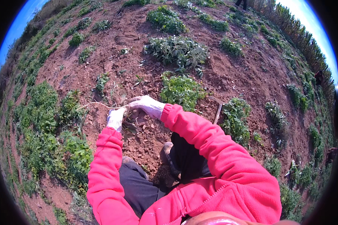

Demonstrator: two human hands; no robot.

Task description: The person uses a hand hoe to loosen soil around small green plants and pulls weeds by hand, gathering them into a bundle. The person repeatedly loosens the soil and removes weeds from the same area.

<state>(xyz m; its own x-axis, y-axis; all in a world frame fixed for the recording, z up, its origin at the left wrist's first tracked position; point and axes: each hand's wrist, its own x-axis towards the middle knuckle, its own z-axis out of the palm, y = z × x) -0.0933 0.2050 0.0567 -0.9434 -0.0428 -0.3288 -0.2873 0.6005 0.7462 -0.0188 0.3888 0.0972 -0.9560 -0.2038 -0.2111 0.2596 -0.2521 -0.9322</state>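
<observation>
My left hand (116,118), in a white work glove, is closed at the base of a plant with dull green and purplish leaves (133,123). Its fingertips are partly hidden. My right hand (148,105), gloved the same way, pinches a long, thin, pale root or stem (97,103) between thumb and fingers. That strand runs leftward over the left hand and ends free in the air. Fine dry rootlets (117,94) show just beyond both hands. Beneath them lies broken reddish soil (149,137), with my boots on either side.
A hoe (218,111) with a wooden handle lies right of my right forearm. Low leafy plants (183,91) grow ahead, and a cut, wilting heap (177,52) lies beyond. Dense vines (45,121) cover the left. A person's legs (241,4) appear far off, near tall crops (298,31).
</observation>
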